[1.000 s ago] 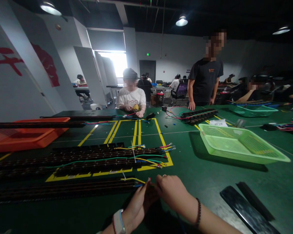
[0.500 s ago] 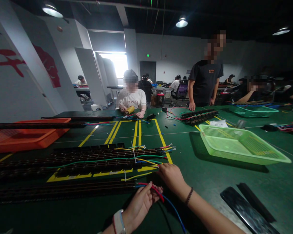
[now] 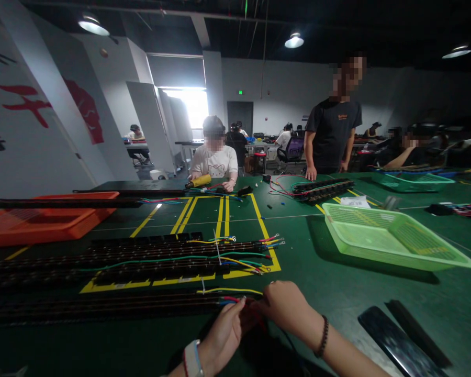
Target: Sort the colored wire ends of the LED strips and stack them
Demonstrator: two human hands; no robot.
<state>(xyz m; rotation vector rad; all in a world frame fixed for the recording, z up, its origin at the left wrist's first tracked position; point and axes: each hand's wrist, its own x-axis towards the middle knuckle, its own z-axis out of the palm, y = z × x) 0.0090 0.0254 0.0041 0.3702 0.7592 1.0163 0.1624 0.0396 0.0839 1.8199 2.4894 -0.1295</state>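
Observation:
My left hand (image 3: pixel 224 329) is closed in a pinch, thumb uppermost, on a red wire (image 3: pixel 231 299) coming off the end of the nearest long black strip bundle (image 3: pixel 113 310). A short blue wire (image 3: pixel 222 303) lies beside it. Fingers curled, my right hand (image 3: pixel 286 305) meets my left fingertips from the right. A yellow wire (image 3: pixel 235 289) from the same bundle runs into its fingers. Between and below the hands a reddish piece is blurred, and the wire ends are hidden. Just beyond lies another strip bundle (image 3: pixel 141 259) with ring-terminal wires and a white cable tie (image 3: pixel 217 246).
A light green basket (image 3: pixel 396 256) stands to the right, an orange basket (image 3: pixel 63 230) at far left. A glossy black slab (image 3: pixel 388 335) and a black strip (image 3: pixel 418 332) lie at near right. Across the green table (image 3: pixel 290 235) are two people, one seated with a yellow tool (image 3: pixel 201 180).
My right hand has moved down and toward me, bringing the yellow wire lower, close to my left fingers. The view shifted slightly. The seated person's yellow tool moved left.

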